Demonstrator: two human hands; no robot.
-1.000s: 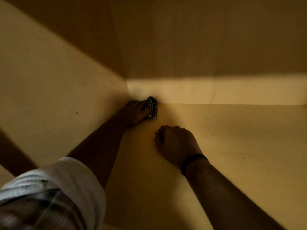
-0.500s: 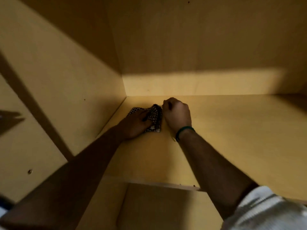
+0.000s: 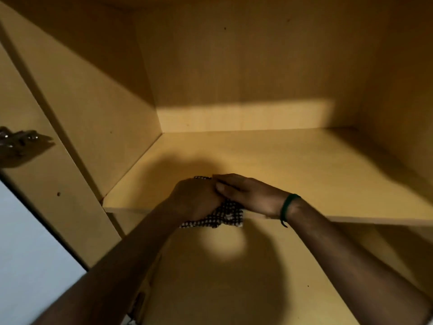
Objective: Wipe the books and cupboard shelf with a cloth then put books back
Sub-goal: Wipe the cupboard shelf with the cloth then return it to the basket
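Black-and-white checked cloth, yellow-tan wooden shelf, green wristband, silvery hinge.

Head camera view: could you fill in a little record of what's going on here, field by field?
Place: cupboard shelf, light wood
Cloth: checked cloth, at the shelf's front edge, partly hanging over it
Left: left hand grips the cloth
Right: right hand seems to pinch the cloth's top edge; green wristband on the wrist
Books: none in view
Other: metal hinge at far left
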